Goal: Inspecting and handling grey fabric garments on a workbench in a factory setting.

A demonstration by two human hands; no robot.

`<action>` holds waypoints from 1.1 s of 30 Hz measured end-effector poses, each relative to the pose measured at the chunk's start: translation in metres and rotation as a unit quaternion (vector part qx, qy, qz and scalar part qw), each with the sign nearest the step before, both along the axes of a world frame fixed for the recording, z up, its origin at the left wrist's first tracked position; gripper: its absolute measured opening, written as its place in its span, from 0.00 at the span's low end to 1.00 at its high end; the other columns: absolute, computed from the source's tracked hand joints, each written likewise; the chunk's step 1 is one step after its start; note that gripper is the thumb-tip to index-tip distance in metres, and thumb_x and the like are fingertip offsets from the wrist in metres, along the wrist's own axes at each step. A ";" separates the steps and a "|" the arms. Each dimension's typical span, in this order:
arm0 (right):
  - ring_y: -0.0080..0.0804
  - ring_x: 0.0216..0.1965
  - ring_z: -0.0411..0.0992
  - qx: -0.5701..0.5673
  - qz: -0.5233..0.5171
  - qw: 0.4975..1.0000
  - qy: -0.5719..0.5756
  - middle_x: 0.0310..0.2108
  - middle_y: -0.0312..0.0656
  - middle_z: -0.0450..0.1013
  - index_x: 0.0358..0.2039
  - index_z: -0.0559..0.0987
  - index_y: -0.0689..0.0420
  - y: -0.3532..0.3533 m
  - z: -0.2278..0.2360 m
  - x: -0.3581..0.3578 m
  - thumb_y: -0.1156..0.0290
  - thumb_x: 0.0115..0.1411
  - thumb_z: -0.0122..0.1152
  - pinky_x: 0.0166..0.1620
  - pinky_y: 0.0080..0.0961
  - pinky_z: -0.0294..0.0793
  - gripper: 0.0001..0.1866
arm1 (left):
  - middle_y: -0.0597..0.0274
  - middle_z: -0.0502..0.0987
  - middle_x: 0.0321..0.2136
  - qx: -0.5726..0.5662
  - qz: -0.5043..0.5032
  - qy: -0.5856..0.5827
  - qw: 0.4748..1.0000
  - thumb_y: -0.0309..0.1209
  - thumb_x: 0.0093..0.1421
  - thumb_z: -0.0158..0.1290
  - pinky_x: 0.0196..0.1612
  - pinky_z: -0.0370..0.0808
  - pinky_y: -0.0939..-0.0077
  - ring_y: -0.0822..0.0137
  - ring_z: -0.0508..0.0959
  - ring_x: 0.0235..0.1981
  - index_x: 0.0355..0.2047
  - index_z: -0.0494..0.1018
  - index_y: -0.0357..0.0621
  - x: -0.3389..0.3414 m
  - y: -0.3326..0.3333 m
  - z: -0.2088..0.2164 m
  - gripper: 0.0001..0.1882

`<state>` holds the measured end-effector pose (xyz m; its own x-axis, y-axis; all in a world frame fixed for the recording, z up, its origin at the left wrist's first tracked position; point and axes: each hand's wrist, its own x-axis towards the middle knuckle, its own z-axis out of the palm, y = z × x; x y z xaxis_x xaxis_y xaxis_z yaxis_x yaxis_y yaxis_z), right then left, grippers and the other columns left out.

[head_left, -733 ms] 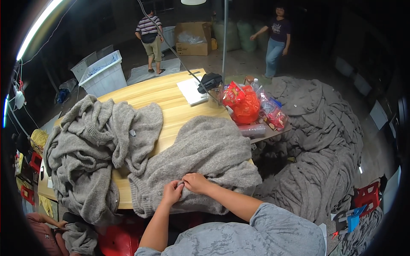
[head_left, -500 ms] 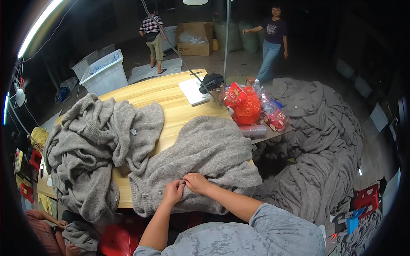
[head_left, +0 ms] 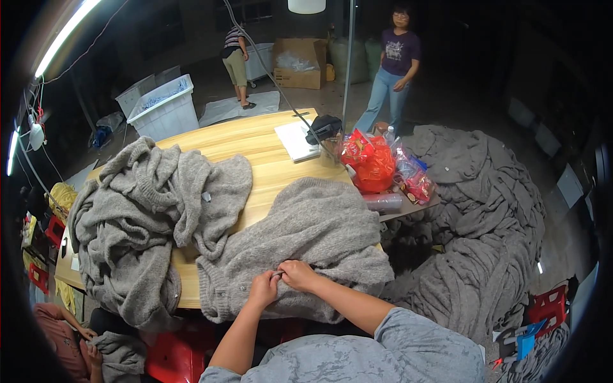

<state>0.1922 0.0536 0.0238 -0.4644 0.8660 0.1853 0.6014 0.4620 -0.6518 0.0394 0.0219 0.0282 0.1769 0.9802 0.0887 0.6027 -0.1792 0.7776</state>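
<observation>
A grey-brown knitted cardigan (head_left: pixel 322 220) lies spread over the near side of the wooden table (head_left: pixel 255 139), with small buttons near its ribbed left end. My left hand (head_left: pixel 262 288) pinches the cardigan's front edge. Close against it, my right hand (head_left: pixel 297 276) grips the same edge, fingers curled in. What sits between the fingertips, perhaps a button, is too small to make out. To the left, a heap of similar knitwear (head_left: pixel 137 223) is bunched on the table and hangs over its edge.
A red plastic bag (head_left: pixel 373 167), white papers (head_left: pixel 297 140) and a black cap-like item (head_left: pixel 324 127) are at the far right. A large knitwear pile (head_left: pixel 485 210) covers the right side. One person stands beyond it, another by a white bin (head_left: pixel 165 112); a third sits lower left.
The person in the purple shirt has walked left, closer to the table, and the far person leans forward. My hands keep their grip on the cardigan's edge; the view has shifted slightly.
</observation>
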 end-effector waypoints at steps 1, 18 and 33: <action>0.47 0.33 0.70 -0.001 -0.003 1.000 -0.003 0.29 0.49 0.72 0.29 0.74 0.60 0.000 0.000 0.000 0.71 0.46 0.50 0.37 0.38 0.69 0.10 | 0.44 0.73 0.21 0.016 0.002 -0.005 1.000 0.29 0.53 0.49 0.27 0.69 0.61 0.46 0.73 0.24 0.29 0.73 0.39 0.000 0.000 0.000 0.07; 0.47 0.32 0.70 0.016 0.039 0.999 -0.028 0.27 0.47 0.70 0.27 0.72 0.59 0.000 0.001 0.003 0.71 0.45 0.51 0.34 0.41 0.68 0.08 | 0.41 0.72 0.21 0.070 -0.006 0.104 0.992 0.25 0.47 0.45 0.30 0.69 0.53 0.43 0.73 0.26 0.22 0.70 0.36 0.006 -0.001 -0.002 0.06; 0.42 0.23 0.68 -0.024 0.101 0.991 0.086 0.22 0.47 0.68 0.25 0.72 0.61 0.003 0.001 0.004 0.72 0.42 0.53 0.28 0.31 0.67 0.08 | 0.68 0.67 0.10 -0.285 -0.101 -0.163 0.939 0.24 0.52 0.43 0.15 0.67 0.80 0.76 0.67 0.10 0.21 0.70 0.39 -0.031 0.013 0.007 0.07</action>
